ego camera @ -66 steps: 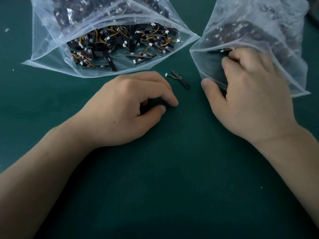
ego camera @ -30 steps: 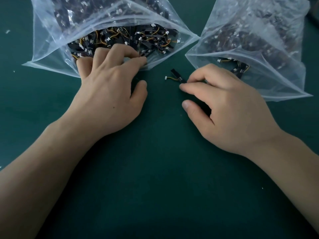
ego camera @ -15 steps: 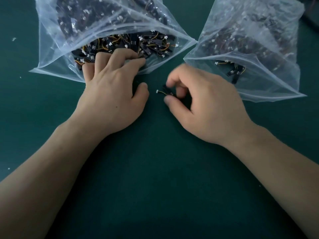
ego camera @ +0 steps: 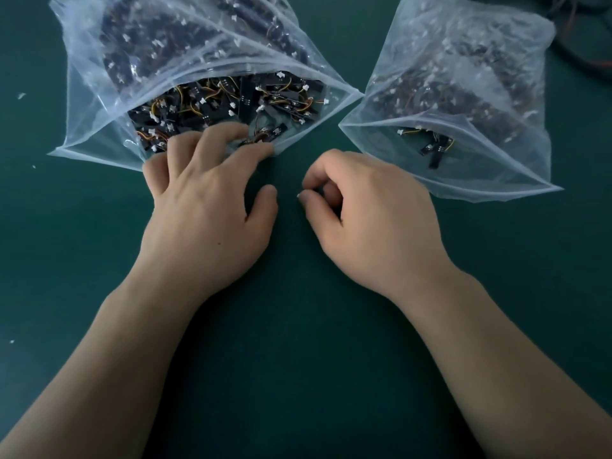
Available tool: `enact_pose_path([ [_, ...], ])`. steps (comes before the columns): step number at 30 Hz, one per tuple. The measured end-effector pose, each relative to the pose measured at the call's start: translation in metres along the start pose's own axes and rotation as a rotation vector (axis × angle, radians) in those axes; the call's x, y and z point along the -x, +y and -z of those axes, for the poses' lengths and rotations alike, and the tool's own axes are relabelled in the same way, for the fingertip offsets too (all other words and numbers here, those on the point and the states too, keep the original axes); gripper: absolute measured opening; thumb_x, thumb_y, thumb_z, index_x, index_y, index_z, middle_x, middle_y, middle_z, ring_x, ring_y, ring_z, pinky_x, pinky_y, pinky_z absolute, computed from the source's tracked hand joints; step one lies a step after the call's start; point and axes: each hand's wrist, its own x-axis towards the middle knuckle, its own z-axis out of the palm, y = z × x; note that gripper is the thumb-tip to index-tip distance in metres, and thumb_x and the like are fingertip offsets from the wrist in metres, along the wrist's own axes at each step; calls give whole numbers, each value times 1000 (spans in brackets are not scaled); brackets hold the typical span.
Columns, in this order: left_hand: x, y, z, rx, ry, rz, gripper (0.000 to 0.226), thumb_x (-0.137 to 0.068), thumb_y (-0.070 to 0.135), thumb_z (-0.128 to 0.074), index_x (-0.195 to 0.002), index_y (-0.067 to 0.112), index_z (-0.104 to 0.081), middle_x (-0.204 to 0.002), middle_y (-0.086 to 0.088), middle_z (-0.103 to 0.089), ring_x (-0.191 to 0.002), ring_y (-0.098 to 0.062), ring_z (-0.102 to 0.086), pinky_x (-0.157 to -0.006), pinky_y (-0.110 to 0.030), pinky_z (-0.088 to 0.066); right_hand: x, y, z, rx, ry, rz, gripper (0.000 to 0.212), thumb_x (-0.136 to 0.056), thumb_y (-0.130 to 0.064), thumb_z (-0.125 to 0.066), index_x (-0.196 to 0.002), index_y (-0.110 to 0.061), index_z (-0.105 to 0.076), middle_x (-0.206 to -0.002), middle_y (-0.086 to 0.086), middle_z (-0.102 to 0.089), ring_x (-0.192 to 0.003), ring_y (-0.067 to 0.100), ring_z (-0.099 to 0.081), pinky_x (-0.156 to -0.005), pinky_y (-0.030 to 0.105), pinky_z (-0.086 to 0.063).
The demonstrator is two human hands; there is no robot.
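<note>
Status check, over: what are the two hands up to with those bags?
Left hand open, fingers spread at left bag mouth, on the wired parts. Right hand curled, pinching one small part, only white tip showing. Nothing blocking the right bag.

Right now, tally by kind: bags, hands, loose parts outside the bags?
Clear bags: 2 (left bag, right bag)
Hands: 2 (left hand, right hand)
Wired part outside the bags: 1, mostly hidden in the right hand's grip
Total: 5
</note>
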Motion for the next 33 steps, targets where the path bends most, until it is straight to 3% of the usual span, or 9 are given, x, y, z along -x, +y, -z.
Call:
enact_pose_path([
  [5, 4, 5, 0, -41, -40, -5, 56, -99, 45, -38, -152, 34, -50, -166, 9, -39, -150, -20, -28, -118, -49, -12, 2, 3, 4, -140, -1, -40, 5, -94, -38, -70, -94, -34, -67, -75, -17, -63, -73, 4, -60, -57, 23, -46],
  [11, 3, 4, 1, -7, -19, -29, 56, -99, 43, -44, -151, 27, -55, -161, 14, -46, -147, -21, -35, -118, -53, -18, 1, 3, 6, -168, -13, -48, 5, -94, -38, -69, -92, -33, -67, -71, -17, -62, -70, 5, -59, -56, 24, -45],
  [13, 3, 3, 2, 24, 4, -29, 55, -97, 42, -48, -149, 25, -58, -157, 13, -50, -145, -21, -37, -118, -48, -18, 3, 3, 6, -166, -19, -48, 5, -94, -38, -69, -92, -34, -66, -70, -17, -61, -70, 4, -59, -56, 20, -41],
  [15, 4, 2, 2, 72, 49, -18, 51, -95, 38, -55, -144, 23, -63, -151, 13, -56, -141, -20, -43, -113, -34, -16, 3, 1, 7, -155, -24, -43, 5, -93, -38, -69, -91, -35, -66, -71, -18, -60, -72, 3, -59, -56, 18, -39],
  [19, 6, 3, 6, 192, 202, 8, 34, -92, 24, -64, -126, 25, -73, -128, 25, -59, -124, -9, -55, -112, -19, -20, 3, 1, 7, -146, -28, -43, 5, -93, -38, -69, -91, -35, -66, -71, -19, -60, -74, 3, -59, -56, 15, -37],
  [21, 6, 4, 8, 267, 242, 10, 27, -92, 22, -67, -118, 27, -75, -112, 31, -61, -111, -4, -59, -117, -41, -37, 3, 2, 7, -178, -31, -48, 5, -93, -36, -69, -90, -35, -66, -71, -18, -61, -72, 3, -59, -56, 17, -36],
  [23, 7, 7, 10, 344, 255, 22, 21, -92, 25, -69, -112, 29, -75, -99, 35, -61, -97, -4, -64, -103, -58, -49, 4, 3, 7, -221, -31, -56, 5, -93, -34, -70, -90, -34, -67, -72, -18, -63, -69, 4, -60, -56, 21, -39],
  [29, 8, 9, 11, 414, 235, 35, 8, -91, 24, -69, -94, 29, -75, -83, 30, -64, -85, 1, -64, -94, -60, -52, 6, 6, 7, -348, -5, -59, 7, -92, -22, -68, -93, -30, -68, -68, -21, -59, -64, 10, -60, -57, 27, -44],
  [33, 8, 7, 9, 371, 224, 35, 17, -91, 19, -61, -100, 25, -74, -91, 25, -60, -86, -8, -59, -91, -63, -50, 7, 10, 8, -340, 47, -44, 14, -94, -13, -66, -100, -24, -71, -74, -24, -58, -68, 5, -61, -61, 17, -41],
])
